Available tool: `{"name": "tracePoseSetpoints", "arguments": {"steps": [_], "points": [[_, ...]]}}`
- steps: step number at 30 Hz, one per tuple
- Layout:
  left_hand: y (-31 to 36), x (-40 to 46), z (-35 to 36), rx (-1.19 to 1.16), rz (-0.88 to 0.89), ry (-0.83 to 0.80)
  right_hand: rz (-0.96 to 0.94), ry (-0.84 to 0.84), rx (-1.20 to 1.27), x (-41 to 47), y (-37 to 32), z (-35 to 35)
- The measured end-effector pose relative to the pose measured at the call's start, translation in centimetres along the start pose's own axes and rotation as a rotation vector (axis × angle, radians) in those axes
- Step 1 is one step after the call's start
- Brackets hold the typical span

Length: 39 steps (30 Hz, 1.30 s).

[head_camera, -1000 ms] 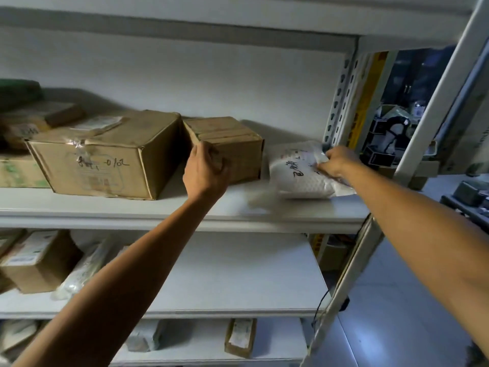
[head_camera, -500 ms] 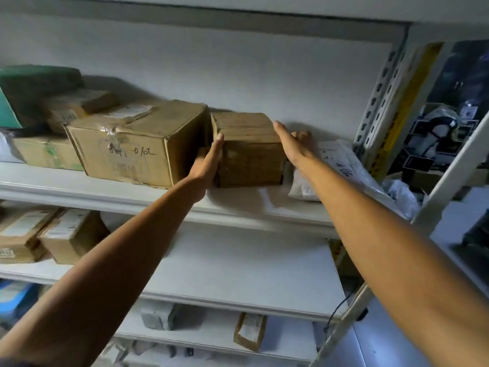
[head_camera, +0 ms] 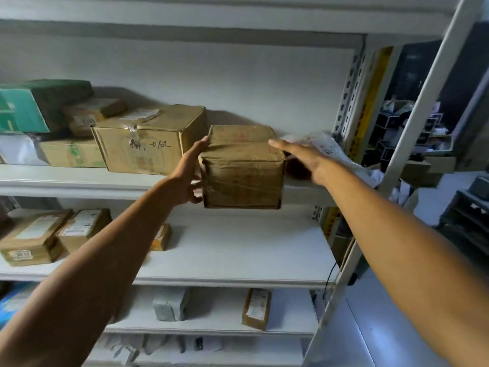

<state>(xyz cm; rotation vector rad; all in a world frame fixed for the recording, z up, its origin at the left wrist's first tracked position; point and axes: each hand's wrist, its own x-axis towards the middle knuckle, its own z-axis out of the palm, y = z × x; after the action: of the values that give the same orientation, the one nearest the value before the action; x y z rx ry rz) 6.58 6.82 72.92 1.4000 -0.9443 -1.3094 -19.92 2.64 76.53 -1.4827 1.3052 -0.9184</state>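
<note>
A small brown cardboard box (head_camera: 242, 178) wrapped in clear tape sits between my two hands and sticks out past the front edge of the upper shelf (head_camera: 79, 181). My left hand (head_camera: 186, 178) grips its left side, with the thumb up along the top edge and the fingers curled under the lower corner. Against the box's right side presses my right hand (head_camera: 304, 160), its thumb lying straight on the top. The fingers of that hand are lost in shadow behind the box.
A larger box with handwriting (head_camera: 148, 141) stands just left on the same shelf, with a green box (head_camera: 31, 109) and more parcels beyond. A white mailer bag (head_camera: 330, 149) lies to the right by the metal upright (head_camera: 412, 128). Lower shelves hold several parcels (head_camera: 34, 237).
My right hand left the white mailer bag and came to the small box's right side. Both hands have drawn the box forward, off the shelf edge and away from the larger box.
</note>
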Motion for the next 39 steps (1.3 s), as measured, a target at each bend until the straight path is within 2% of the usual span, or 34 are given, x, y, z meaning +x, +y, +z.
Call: {"name": "tracePoseSetpoints", "arguments": {"steps": [2, 6, 9, 12, 13, 15, 17, 18, 19, 23, 25, 26, 28, 33, 36, 38, 39], "points": [[-1.4, -1.5, -1.0, -0.021, -0.071, -0.066, 0.050, -0.117, 0.128, -2.6, 1.2, 1.0], [-5.1, -4.4, -2.9, 0.037, -0.115, -0.278, 0.152, -0.128, 0.114, -7.1, 5.5, 3.0], [-9.3, -5.0, -4.4, 0.108, 0.044, -0.397, 0.180, -0.092, 0.184, -9.7, 9.4, 4.2], [-13.4, -6.6, -5.4, 0.192, 0.168, -0.520, 0.158, -0.211, 0.154, -12.5, 13.0, 4.9], [-14.5, -7.0, -5.7, 0.236, 0.223, -0.519, 0.135, -0.278, 0.075, -13.7, 13.5, 5.3], [-15.7, -8.1, -6.1, 0.410, 0.391, -0.451, 0.053, -0.291, -0.118, -14.9, 15.4, 5.9], [-16.3, -8.9, -6.3, 0.693, 0.692, -0.319, -0.049, -0.177, -0.164, -16.3, 16.4, 7.0], [-16.6, -9.3, -6.4, 0.802, 0.865, -0.260, -0.108, -0.138, -0.105, -17.0, 16.8, 7.7], [-16.8, -9.8, -6.4, 0.878, 0.972, -0.210, -0.210, -0.033, -0.192, -17.7, 16.8, 8.2], [-17.1, -10.6, -6.3, 0.970, 1.258, -0.058, -0.500, 0.226, -0.436, -19.0, 15.6, 7.9], [-17.4, -10.8, -6.3, 0.969, 1.400, -0.036, -0.814, 0.230, -0.626, -18.4, 16.0, 6.7], [-17.5, -10.9, -6.3, 0.969, 1.450, -0.032, -0.904, 0.231, -0.723, -17.9, 15.9, 6.3], [-17.7, -11.2, -6.5, 0.972, 1.495, -0.011, -0.983, 0.283, -0.780, -17.1, 16.2, 6.1], [-17.7, -12.1, -6.5, 0.991, 1.489, 0.011, -1.033, 0.235, -0.699, -18.1, 15.9, 6.1], [-17.5, -12.4, -6.5, 0.988, 1.485, 0.013, -1.052, 0.220, -0.737, -17.8, 15.9, 6.1], [-17.2, -12.4, -6.8, 1.006, 1.445, 0.013, -0.964, 0.144, -0.710, -18.9, 15.3, 6.0], [-17.0, -12.5, -7.0, 1.031, 1.413, 0.011, -0.863, 0.182, -0.697, -19.9, 14.4, 6.2]]}}
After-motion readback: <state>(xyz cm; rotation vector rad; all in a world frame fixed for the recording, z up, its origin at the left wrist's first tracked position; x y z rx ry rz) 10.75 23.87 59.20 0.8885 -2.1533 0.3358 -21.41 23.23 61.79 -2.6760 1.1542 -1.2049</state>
